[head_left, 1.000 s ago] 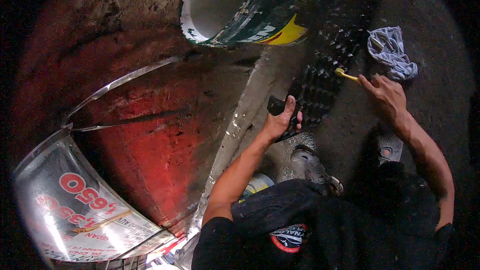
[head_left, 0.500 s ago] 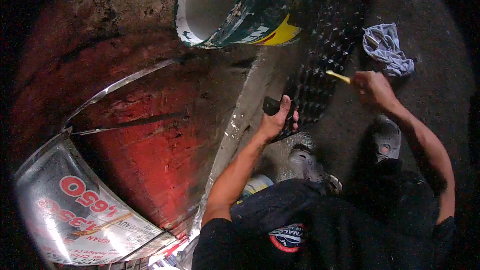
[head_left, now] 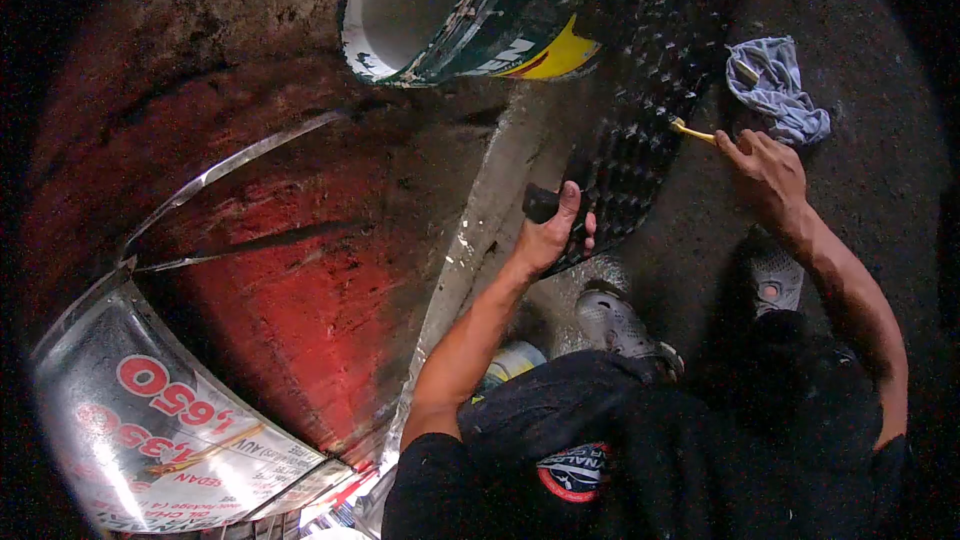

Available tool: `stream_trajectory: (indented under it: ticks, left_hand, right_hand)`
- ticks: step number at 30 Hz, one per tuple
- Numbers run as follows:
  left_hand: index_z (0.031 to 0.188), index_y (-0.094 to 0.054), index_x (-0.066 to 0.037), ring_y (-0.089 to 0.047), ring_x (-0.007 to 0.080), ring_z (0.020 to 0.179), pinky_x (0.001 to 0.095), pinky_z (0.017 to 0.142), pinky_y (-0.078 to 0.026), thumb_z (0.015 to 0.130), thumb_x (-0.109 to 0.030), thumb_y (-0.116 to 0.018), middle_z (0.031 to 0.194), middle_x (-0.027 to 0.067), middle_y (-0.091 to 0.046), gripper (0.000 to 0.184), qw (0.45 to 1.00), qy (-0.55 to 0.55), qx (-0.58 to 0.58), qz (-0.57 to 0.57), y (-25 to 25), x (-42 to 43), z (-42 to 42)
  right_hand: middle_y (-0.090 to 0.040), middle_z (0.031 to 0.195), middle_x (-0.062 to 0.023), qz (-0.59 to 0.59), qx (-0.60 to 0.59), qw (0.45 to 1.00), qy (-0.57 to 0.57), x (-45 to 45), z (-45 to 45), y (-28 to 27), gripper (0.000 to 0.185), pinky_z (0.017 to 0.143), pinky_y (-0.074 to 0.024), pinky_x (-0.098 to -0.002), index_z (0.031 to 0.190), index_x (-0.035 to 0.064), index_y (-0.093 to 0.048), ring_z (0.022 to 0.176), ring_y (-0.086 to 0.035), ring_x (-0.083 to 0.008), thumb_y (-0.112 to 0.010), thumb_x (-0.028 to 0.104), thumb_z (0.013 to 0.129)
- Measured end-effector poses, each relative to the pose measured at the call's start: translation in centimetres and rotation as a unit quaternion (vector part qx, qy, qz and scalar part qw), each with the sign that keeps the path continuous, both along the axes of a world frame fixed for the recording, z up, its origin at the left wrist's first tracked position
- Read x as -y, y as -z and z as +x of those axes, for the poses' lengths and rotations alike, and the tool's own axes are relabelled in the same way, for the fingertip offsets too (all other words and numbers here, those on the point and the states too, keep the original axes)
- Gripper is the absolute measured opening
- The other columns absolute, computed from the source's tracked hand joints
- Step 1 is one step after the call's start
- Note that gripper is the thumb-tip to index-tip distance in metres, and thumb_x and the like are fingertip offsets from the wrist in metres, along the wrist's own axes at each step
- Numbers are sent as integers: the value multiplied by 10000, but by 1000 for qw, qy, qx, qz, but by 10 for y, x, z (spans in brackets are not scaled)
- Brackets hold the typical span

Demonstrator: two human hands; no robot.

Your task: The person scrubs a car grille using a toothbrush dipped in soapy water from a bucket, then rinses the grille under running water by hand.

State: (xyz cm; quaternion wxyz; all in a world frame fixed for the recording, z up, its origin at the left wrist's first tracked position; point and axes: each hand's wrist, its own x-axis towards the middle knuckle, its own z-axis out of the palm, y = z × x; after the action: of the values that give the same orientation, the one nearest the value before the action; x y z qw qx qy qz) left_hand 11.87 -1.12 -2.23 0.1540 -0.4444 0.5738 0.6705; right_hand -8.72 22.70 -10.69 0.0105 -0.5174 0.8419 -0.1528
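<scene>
A long black part with a knobbly, ridged surface [head_left: 640,130] slants from the top of the view down to my left hand [head_left: 556,232]. That hand is closed round its lower end, thumb on top. In my right hand [head_left: 768,172] is a yellow brush [head_left: 697,133], pinched by its handle, its head at the right edge of the black part. A crumpled grey cloth [head_left: 778,90] lies on the floor just above my right hand.
A green and white bucket [head_left: 500,15] stands at the top centre. On the left are a red floor area [head_left: 310,310] and a printed price sign [head_left: 180,420]. My shoes [head_left: 612,322] are below the black part, and a small container [head_left: 515,362] sits by my leg.
My right hand has moved with the yellow brush, first left over the black part, then back right and slightly up. My left hand keeps its hold.
</scene>
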Motion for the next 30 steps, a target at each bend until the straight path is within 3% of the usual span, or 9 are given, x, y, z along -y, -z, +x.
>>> stream_trajectory:
  ticks: [5, 8, 12, 14, 15, 17, 18, 24, 30]
  left_hand:
    - [861, -521, -78, -568, 139, 547, 291, 505, -478, 896, -584, -490, 678, 31, -572, 508, 1000, 5, 4, -14, 0, 1, -1]
    - [836, -531, -73, -571, 140, 545, 289, 508, -476, 893, -589, -492, 676, 32, -576, 520, 1000, 10, 11, -22, -7, -1, -6]
    - [794, -540, -73, -574, 140, 547, 287, 515, -477, 884, -606, -494, 677, 34, -581, 543, 999, 19, 5, -34, -4, 0, -1]
    - [785, -541, -73, -574, 140, 548, 287, 515, -478, 882, -611, -491, 678, 33, -582, 549, 999, 9, 7, -33, -5, -2, -2]
    - [777, -542, -72, -574, 140, 549, 287, 516, -478, 881, -615, -488, 679, 33, -583, 556, 1000, 1, 6, -30, -5, -3, -3]
    - [779, -543, -72, -575, 139, 551, 287, 516, -478, 881, -618, -486, 680, 32, -583, 559, 1000, 5, 14, -9, 9, 4, 7]
    - [780, -544, -71, -576, 139, 553, 286, 515, -478, 880, -621, -484, 680, 31, -583, 562, 1000, 6, 19, 13, 8, 4, 5]
    - [816, -546, -71, -571, 132, 551, 282, 506, -475, 885, -607, -492, 680, 28, -579, 543, 1000, -10, 5, 5, 7, 3, 3]
    - [837, -544, -62, -567, 131, 547, 279, 497, -469, 897, -589, -484, 674, 30, -575, 534, 1000, -5, -16, -6, 5, 0, 2]
  right_hand:
    - [-600, 707, -113, 143, 224, 964, 3, 23, 12, -12, 258, 569, -506, -389, 1110, 84, -582, 610, -618, -258, -549, 151, 863]
    - [-541, 636, -82, 135, 663, 722, 142, 26, -14, -19, 316, 510, -445, -363, 922, -15, -635, 553, -543, -168, -500, 269, 954]
    - [-537, 633, -24, 153, 750, 622, 164, 21, -12, -15, 216, 515, -407, -307, 996, 46, -631, 548, -516, -148, -509, 214, 937]
    - [-553, 696, -34, 62, 407, 907, 91, 10, -10, 6, 170, 559, -436, -309, 1023, 103, -635, 605, -543, -171, -570, 149, 873]
    - [-553, 696, -34, 62, 408, 906, 92, 12, -8, 6, 170, 559, -436, -309, 1023, 103, -635, 605, -543, -171, -570, 149, 873]
    - [-602, 866, -58, -17, 15, 999, 30, 17, -4, 3, 280, 666, -484, -368, 1023, 163, -620, 815, -598, -251, -595, 145, 745]
    - [-579, 946, -42, 10, -20, 1000, 10, 15, -6, 5, 319, 710, -486, -360, 1055, 174, -608, 916, -578, -222, -589, 136, 738]
    - [-578, 888, -23, 49, 95, 994, 19, -28, 16, -3, 347, 635, -500, -323, 1110, 176, -588, 831, -601, -195, -553, 101, 773]
    - [-571, 875, -25, 31, 54, 997, -46, -16, 25, -4, 374, 629, -505, -308, 1145, 160, -575, 818, -602, -187, -559, 112, 775]
